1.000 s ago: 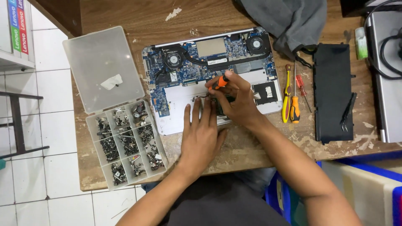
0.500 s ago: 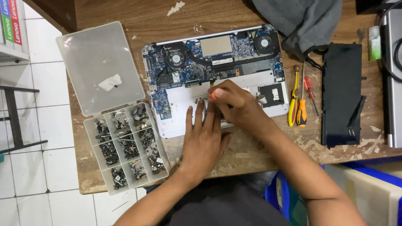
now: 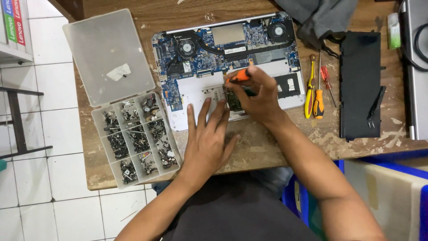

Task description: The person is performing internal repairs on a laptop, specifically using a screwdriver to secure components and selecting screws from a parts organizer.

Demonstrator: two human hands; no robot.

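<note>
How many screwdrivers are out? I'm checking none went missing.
3: an orange-handled screwdriver in the right hand over the open laptop; a yellow one and a small red one lying right of the laptop. Others may be hidden.

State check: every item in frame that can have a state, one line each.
Laptop: bottom cover off, board and fans exposed.
Screw box: lid open, compartments filled.
Orange screwdriver: gripped in right hand, over the laptop.
Left hand: flat, fingers on laptop's front edge.
Yellow screwdriver: lying idle on table.
Black battery pack: out of laptop, on the table.
</note>
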